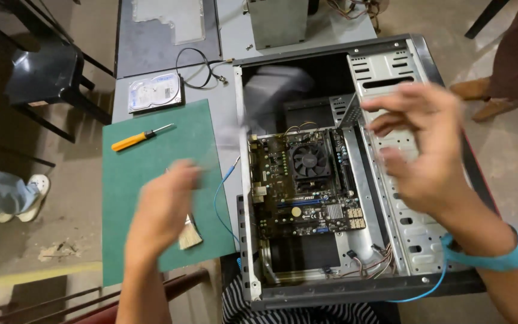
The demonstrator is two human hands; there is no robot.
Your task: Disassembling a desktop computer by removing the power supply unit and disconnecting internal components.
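Note:
My left hand (163,204) is blurred and curled over a green mat (151,162). Just right of its wrist lies a small flat paintbrush (190,236); I cannot tell whether the hand grips it. My right hand (421,144) hovers with its fingers apart above an open computer case (403,264) and holds nothing. A blue strap (499,258) rings that wrist, with a thin blue cord running down from it. Inside the case lies a dark motherboard (298,207) with a black cooler fan (310,161).
An orange-handled screwdriver (139,138) lies on the mat, a hard drive (155,92) above it, with a black cable (202,66) and a grey metal box (277,21) beyond. A black chair (43,72) stands left. Other people's feet (25,195) and shoes (487,99) are nearby.

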